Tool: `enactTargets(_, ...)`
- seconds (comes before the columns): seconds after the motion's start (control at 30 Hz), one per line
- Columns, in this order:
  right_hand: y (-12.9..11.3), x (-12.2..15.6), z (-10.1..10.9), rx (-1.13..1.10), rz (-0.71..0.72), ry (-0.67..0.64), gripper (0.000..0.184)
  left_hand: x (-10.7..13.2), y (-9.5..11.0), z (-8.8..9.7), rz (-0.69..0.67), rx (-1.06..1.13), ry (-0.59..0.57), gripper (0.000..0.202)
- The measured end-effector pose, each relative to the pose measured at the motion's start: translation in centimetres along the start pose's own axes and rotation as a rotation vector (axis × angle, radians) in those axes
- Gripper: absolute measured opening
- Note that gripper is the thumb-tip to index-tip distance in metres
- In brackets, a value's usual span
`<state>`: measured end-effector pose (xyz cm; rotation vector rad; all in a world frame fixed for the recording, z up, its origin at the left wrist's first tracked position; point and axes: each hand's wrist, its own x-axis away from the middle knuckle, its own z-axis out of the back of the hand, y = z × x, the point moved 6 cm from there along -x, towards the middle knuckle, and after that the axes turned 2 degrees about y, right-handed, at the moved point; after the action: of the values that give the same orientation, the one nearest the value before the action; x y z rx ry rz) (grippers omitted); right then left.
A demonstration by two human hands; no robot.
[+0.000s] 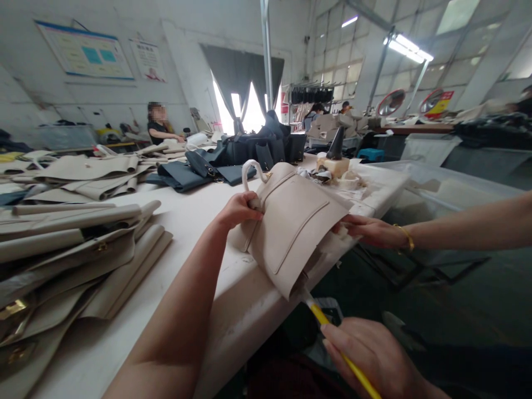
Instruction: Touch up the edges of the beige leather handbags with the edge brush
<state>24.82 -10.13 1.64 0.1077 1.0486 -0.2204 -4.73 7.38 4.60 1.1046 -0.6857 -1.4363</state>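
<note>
A beige leather handbag [291, 221] lies at the edge of the white table [195, 216], its flap hanging over the side. My left hand [238, 210] is closed on the bag's left edge, just below its curved white handle [251, 169]. My right hand [368, 354] is low in front, closed round a thin yellow brush [332, 338] whose tip reaches under the flap's lower corner. Another person's hand [369, 230], with a gold bracelet, comes in from the right and touches the bag's right edge.
Stacks of beige leather panels [78, 260] cover the left of the table. Dark blue bag parts [233, 155] lie farther back, and a glue block with a black cone [334, 158] stands behind the bag. A clear plastic bin [449, 188] sits to the right. A seated person [160, 124] works at the back.
</note>
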Motion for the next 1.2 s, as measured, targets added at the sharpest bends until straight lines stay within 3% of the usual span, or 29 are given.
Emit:
enactTargets(0.13, 0.5, -0.7, 2.4, 0.071, -0.085, 0.013, 0.019, -0.1, -0.1, 0.1, 0.009, 0.013, 0.002, 0.032)
enactTargets(0.27, 2.9, -0.6, 3.5, 0.104, -0.335, -0.052, 0.017, -0.1, -0.2, 0.2, 0.003, 0.01, 0.002, 0.033)
enactTargets(0.37, 4.8, 0.3, 2.8, -0.008, -0.528, -0.024, 0.015, -0.1, -0.3, 0.2, 0.0, 0.009, 0.007, 0.032)
enactTargets(0.53, 6.0, 1.9, 1.5, -0.144, -0.666, 0.001, 0.015, -0.1, -0.3, 0.1, -0.004, -0.005, -0.005, 0.031)
enactTargets(0.8, 5.3, 1.6, 2.2, -0.119, -0.642, 0.022, 0.015, -0.2, -0.6, 0.2, 0.005, 0.001, 0.004, 0.032)
enactTargets(0.97, 4.0, 0.6, 1.9, -0.067, -0.447, 0.051, 0.013, 0.0, -0.4, 0.3, -0.002, -0.025, 0.03, 0.033)
enactTargets(1.2, 2.3, -0.2, 1.0, -0.208, -0.453, 0.048, 0.013, 2.5, 1.6, 1.2, -0.191, -0.068, 0.131, 0.024)
